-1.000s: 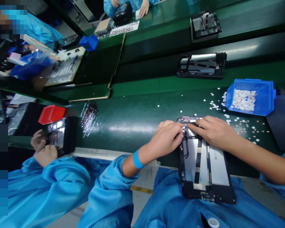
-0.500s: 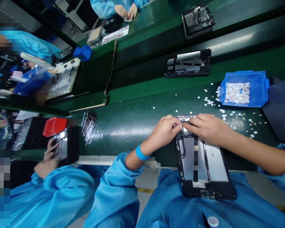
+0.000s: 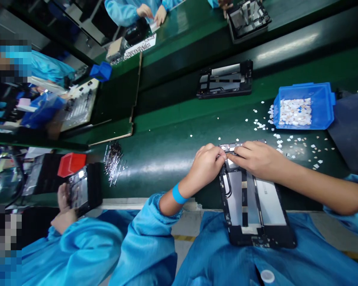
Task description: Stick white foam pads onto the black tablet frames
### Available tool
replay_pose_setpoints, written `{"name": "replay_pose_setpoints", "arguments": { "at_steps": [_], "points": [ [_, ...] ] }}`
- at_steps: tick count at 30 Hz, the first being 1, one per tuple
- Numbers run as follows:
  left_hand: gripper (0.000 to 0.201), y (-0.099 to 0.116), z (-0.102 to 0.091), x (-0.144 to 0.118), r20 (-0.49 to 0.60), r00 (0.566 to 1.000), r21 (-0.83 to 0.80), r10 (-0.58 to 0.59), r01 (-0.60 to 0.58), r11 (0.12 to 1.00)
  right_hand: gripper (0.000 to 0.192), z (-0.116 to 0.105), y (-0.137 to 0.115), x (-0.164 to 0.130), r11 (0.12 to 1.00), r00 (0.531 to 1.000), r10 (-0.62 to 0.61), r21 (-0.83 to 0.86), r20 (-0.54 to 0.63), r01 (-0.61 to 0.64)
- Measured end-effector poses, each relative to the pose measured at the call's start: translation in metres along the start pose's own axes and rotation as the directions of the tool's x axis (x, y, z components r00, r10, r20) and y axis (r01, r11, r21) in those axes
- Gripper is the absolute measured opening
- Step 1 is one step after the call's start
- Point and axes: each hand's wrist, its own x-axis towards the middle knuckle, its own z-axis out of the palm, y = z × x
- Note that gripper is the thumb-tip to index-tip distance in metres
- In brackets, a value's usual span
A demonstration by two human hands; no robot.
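A flat black tablet frame [image 3: 253, 202] is seen lying face-down, its long side running away from the tabletop [image 3: 167, 155] edge toward the middle of the green surface. Its far end rests on the tabletop, while its near end overhangs the tabletop edge. The open back shows pale grey metal panels crossed by narrow black strips lengthwise, with a black border all round and a small circuit strip at the near end. A curved black cable loop is seen along the frame's left side. At the far end, above the tabletop, a row of small silver and black parts is partly covered.
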Motion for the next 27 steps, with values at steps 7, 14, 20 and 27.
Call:
{"name": "replay_pose_setpoints", "arguments": {
  "at_steps": [7,14,20,27],
  "points": [
    [0.012,0.004,0.004,-0.007,-0.052,0.998,0.006,-0.030,0.030,1.000,0.024,-0.001,0.001,0.001,1.000,1.000,-0.015,0.016,-0.012,0.015],
    [0.015,-0.001,0.009,-0.003,-0.075,0.990,-0.132,-0.123,0.112,0.985,0.026,0.002,0.001,-0.001,0.999,1.000,0.014,0.037,-0.015,-0.014],
    [0.023,-0.016,0.015,0.014,0.199,0.936,-0.614,-0.291,0.350,0.707,0.028,0.003,0.002,-0.002,0.998,0.999,0.021,0.059,-0.037,-0.019],
    [0.017,-0.014,0.020,0.016,0.148,0.945,-0.665,-0.291,0.313,0.678,0.029,0.003,0.002,-0.003,0.999,1.000,0.014,0.029,-0.022,-0.013]
  ]
}}
